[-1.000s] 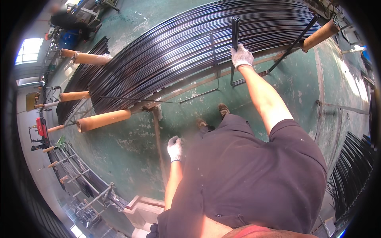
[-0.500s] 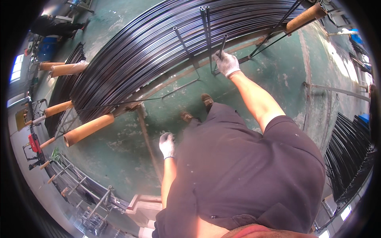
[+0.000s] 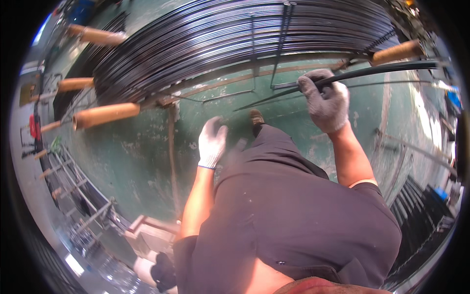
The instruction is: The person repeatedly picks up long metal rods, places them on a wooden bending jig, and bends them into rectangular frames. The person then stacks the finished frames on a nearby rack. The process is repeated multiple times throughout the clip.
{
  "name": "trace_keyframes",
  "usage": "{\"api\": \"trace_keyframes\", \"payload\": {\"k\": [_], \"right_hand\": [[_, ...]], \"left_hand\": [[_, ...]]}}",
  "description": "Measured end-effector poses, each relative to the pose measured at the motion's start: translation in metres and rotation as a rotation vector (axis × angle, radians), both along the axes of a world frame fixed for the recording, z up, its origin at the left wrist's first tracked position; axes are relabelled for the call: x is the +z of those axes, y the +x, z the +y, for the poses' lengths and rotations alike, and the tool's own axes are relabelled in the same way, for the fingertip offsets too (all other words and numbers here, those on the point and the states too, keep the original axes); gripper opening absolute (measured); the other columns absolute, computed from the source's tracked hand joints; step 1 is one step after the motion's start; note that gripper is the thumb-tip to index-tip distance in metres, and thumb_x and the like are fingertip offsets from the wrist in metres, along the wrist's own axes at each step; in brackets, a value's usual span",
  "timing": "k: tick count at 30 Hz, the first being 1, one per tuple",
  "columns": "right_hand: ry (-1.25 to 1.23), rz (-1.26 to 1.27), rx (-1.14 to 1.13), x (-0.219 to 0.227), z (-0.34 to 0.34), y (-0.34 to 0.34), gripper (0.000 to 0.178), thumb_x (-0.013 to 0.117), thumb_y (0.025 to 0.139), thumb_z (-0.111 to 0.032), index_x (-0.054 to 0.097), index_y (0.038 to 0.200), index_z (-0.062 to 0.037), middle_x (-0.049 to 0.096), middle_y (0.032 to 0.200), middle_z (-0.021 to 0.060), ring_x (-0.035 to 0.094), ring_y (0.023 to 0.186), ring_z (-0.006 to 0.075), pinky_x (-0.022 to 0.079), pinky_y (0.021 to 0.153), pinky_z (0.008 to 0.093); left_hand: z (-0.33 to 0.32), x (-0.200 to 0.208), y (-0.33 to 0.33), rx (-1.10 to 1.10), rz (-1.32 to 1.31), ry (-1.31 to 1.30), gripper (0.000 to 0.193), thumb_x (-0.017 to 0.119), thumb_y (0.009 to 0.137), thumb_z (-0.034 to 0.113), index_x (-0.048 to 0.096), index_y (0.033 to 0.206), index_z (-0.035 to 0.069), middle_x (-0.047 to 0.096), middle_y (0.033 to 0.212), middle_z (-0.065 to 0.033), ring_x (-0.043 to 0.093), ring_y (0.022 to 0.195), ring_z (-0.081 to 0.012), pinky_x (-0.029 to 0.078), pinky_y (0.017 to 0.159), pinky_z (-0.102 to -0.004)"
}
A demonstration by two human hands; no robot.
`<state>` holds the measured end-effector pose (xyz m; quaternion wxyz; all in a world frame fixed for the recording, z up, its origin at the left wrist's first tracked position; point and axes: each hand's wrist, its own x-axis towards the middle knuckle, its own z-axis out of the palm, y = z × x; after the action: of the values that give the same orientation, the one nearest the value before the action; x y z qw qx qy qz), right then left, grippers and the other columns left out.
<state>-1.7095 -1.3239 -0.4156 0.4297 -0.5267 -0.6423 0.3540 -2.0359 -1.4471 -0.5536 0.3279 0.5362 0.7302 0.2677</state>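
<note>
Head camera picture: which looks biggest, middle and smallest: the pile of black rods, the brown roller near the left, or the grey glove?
1. Pile of black rods, biggest by far.
2. Brown roller and grey glove on the right hand look alike; the glove is nearer, so unsure.

Green floor (image 3: 147, 161), worn and scratched, pale patches. Metal frame rack (image 3: 73, 191) at left edge. Red thing (image 3: 34, 126) on far left. Bright light from window (image 3: 41, 27) at top left. Dark stacked racks (image 3: 421, 210) at right.
</note>
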Motion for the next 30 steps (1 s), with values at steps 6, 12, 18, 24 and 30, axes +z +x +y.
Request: {"api": "trace_keyframes", "payload": {"k": [6,12,18,24,30], "right_hand": [[0.32,0.463,0.451,0.114,-0.018,-0.085,0.008,0.07,0.106,0.0,0.07,0.113,0.0049,0.076,0.092,0.0128,0.071,0.075,0.013,0.057,0.064,0.0263],[0.618,0.187,0.692,0.214,-0.083,-0.181,0.026,0.07,0.105,-0.018,0.075,0.121,0.0015,0.081,0.099,0.0116,0.077,0.083,0.0181,0.062,0.075,0.0309],[0.771,0.357,0.715,0.149,-0.142,-0.286,0.028,0.079,0.103,-0.012,0.073,0.126,0.0018,0.082,0.11,0.0094,0.077,0.096,0.0153,0.062,0.085,0.027],[0.26,0.057,0.462,-0.068,-0.177,-0.344,0.071,0.095,0.089,-0.027,0.06,0.146,-0.0016,0.073,0.131,0.0169,0.072,0.122,0.0287,0.057,0.107,0.0407],[-0.11,-0.337,0.844,-0.167,-0.239,-0.463,0.094,0.091,0.088,-0.049,0.052,0.157,0.0008,0.067,0.147,0.025,0.067,0.133,0.0383,0.052,0.113,0.0439]], "left_hand": [[-0.037,0.052,-0.004,-0.03,0.106,0.424,0.04,0.079,0.095,0.01,0.068,0.132,0.001,0.071,0.125,-0.0194,0.072,0.112,-0.0341,0.057,0.098,-0.0422],[-0.158,0.109,-0.067,0.514,-0.438,0.588,0.024,0.061,0.09,-0.016,0.071,0.104,0.001,0.069,0.09,0.0011,0.063,0.085,-0.0079,0.053,0.078,-0.0259],[-0.331,0.179,-0.104,0.882,-0.395,0.951,0.009,0.075,0.099,-0.002,0.072,0.099,0.006,0.065,0.084,0.0025,0.056,0.072,-0.0062,0.043,0.065,-0.0225],[-0.502,0.217,-0.097,1.093,-0.387,1.213,0.012,0.077,0.101,0.009,0.068,0.103,0.003,0.059,0.077,-0.0023,0.048,0.063,-0.0129,0.035,0.059,-0.0277],[-0.56,0.271,-0.055,1.054,-0.189,1.376,0.027,0.076,0.105,0.024,0.06,0.098,0.003,0.041,0.07,0.0007,0.037,0.059,-0.0117,0.028,0.057,-0.0312]]}}
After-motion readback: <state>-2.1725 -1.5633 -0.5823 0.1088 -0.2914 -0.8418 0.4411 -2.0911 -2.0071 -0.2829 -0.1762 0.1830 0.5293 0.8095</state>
